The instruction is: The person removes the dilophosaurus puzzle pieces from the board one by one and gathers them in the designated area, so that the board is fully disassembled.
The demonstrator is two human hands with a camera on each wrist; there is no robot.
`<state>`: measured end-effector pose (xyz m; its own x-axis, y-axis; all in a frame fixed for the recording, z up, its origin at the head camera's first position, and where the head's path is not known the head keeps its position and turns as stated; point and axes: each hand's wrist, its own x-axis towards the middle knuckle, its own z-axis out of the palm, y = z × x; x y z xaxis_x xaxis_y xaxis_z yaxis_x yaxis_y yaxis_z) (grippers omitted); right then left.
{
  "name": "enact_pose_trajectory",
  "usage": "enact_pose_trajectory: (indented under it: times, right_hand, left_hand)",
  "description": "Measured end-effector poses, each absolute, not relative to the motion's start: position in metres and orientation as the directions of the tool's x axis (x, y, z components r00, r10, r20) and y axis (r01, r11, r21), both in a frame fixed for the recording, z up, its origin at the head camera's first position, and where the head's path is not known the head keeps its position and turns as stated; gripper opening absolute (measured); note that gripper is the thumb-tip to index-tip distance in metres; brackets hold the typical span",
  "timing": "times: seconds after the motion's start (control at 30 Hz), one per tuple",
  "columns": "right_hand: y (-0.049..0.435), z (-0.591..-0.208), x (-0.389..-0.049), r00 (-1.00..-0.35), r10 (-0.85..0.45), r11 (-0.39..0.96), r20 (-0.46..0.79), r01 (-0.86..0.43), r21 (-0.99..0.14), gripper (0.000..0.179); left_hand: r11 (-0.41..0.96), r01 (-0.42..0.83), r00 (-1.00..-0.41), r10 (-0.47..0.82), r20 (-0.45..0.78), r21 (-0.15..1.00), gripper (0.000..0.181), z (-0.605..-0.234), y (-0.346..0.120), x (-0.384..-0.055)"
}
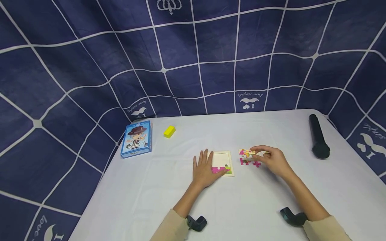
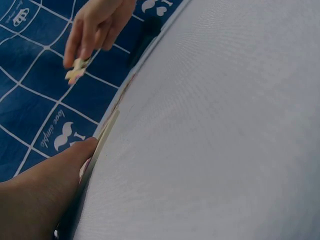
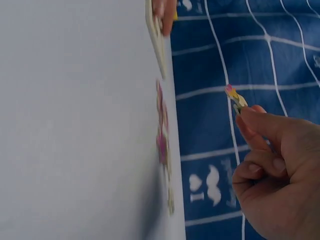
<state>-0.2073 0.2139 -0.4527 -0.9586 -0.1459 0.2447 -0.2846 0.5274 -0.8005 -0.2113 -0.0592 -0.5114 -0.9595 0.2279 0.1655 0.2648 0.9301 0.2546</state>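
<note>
A square puzzle board (image 1: pixel 221 157) with a pale rim lies on the white table, some pink and green pieces (image 1: pixel 217 169) fitted along its near side. My left hand (image 1: pixel 205 170) rests on the board's left part with fingers spread and straight, covering some of it. Between thumb and fingertips, my right hand (image 1: pixel 272 160) pinches a small puzzle piece (image 3: pixel 235 95) with pink and yellow print, held up above the table in both wrist views. Beneath and beside that hand lie several loose puzzle pieces (image 1: pixel 244 162), partly hidden by its fingers in the head view.
At the back left stands a blue box (image 1: pixel 136 139) with a cartoon figure, and a yellow block (image 1: pixel 169 131) lies to its right. A black microphone (image 1: pixel 318 137) lies far right. Dark devices (image 1: pixel 292 217) sit at both wrists. A blue checked curtain (image 1: pixel 217 77) borders the table.
</note>
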Motion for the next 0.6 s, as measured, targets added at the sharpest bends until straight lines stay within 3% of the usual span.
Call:
enact_pose_trajectory:
  times: [0.27, 0.6]
  right_hand:
    - [0.262, -0.464, -0.198, -0.978, -0.095, 0.637, 0.186, -0.203, -0.744, 0.030]
    - [0.274, -0.481, -0.197, -0.973, -0.093, 0.721, 0.211, -0.213, -0.660, 0.026]
  left_hand:
    - [0.926, 0.272, -0.956, 0.230, 0.180, 0.261, 0.096, -0.511, -0.060, -0.211]
    - [0.922, 0.281, -0.953, 0.235, 0.193, 0.265, 0.095, -0.512, -0.060, -0.210]
